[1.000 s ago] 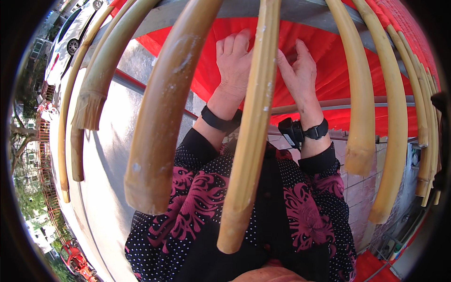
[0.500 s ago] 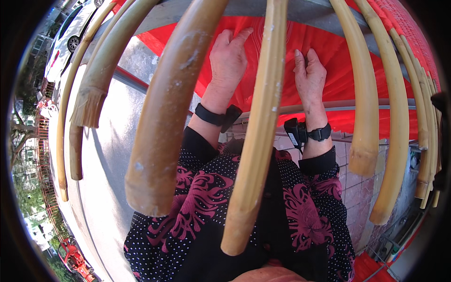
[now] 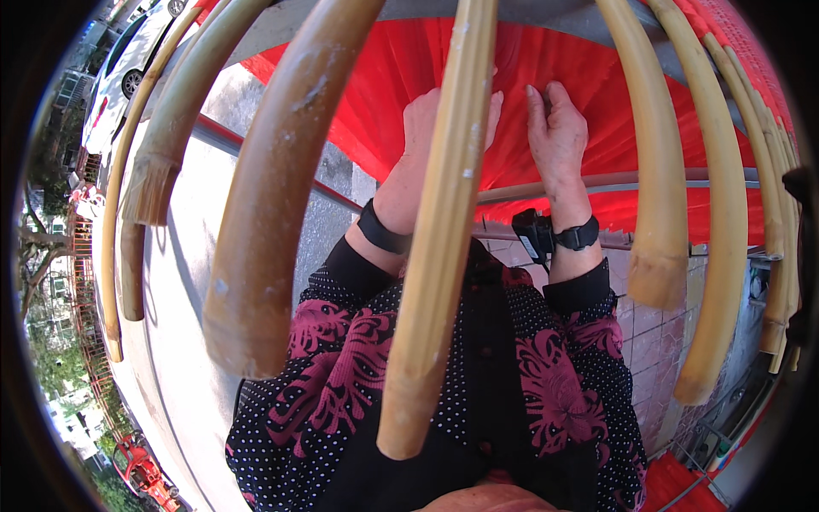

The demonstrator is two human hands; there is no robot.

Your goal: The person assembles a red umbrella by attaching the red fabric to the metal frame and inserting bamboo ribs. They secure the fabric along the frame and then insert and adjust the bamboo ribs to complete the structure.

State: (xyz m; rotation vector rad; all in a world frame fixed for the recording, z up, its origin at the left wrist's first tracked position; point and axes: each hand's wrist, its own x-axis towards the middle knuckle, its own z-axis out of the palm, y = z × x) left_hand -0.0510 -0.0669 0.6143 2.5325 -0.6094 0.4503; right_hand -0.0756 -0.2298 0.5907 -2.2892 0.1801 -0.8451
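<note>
My left hand [image 3: 419, 119] is over a spread of pleated red cloth [image 3: 375, 94], partly hidden by a bamboo pole [image 3: 439, 222] in front of it. A finger shows at the pole's right edge, but the rest of its grip is hidden. To the right, my right hand [image 3: 556, 132] is closed against the same cloth, thumb up beside curled fingers. Whatever lies between those fingers is too small to make out. Each wrist wears a black band; a small black device [image 3: 534, 235] sits beside the right one.
Several thick bamboo ends, including a brown one [image 3: 273, 196] and a curved pale one [image 3: 715, 213], hang close in front. A grey metal bar [image 3: 614, 181] crosses below the cloth. Paving, a parked white car [image 3: 141, 51] and a red vehicle [image 3: 145, 474] lie beyond.
My left hand has moved right and slightly down, behind the bamboo pole. My right hand has shifted slightly left. The nearest bamboo ends appear farther left.
</note>
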